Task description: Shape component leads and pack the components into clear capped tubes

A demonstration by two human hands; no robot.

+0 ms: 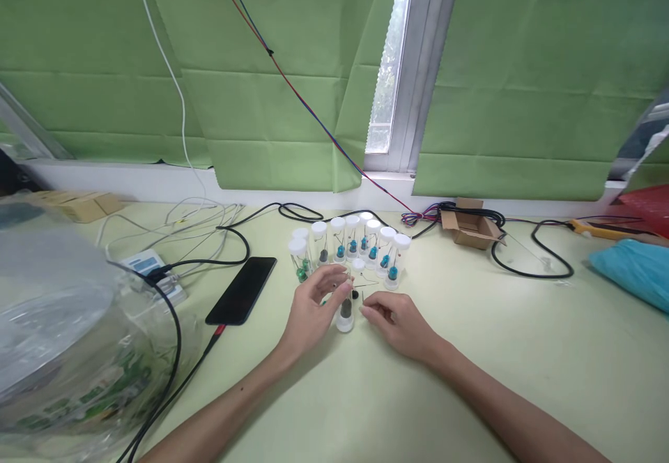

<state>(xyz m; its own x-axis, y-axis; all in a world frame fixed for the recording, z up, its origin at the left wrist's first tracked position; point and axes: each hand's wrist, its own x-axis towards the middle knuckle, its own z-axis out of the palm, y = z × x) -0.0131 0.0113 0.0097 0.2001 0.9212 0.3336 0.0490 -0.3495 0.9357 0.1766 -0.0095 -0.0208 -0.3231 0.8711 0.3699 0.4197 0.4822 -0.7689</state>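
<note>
My left hand (316,299) is closed around a small clear vial (345,316) with dark grey pieces in it, standing upright on the table. No white cap shows on this vial's top. To its right, my right hand (397,320) pinches a thin wire-like piece (362,298) between thumb and fingertips. A small black round part (355,295) lies between the hands, and a loose white cap (358,265) sits just behind it. Several capped clear vials (393,271) form an arc beyond my hands, holding blue, green or dark parts with thin leads.
A black phone (241,291), plugged into a cable, lies to the left. Further left are a white box-shaped device (146,264) and a large clear plastic bag (78,337). An open cardboard box (470,229) and black cables stand at the back right, near a blue bag (635,271).
</note>
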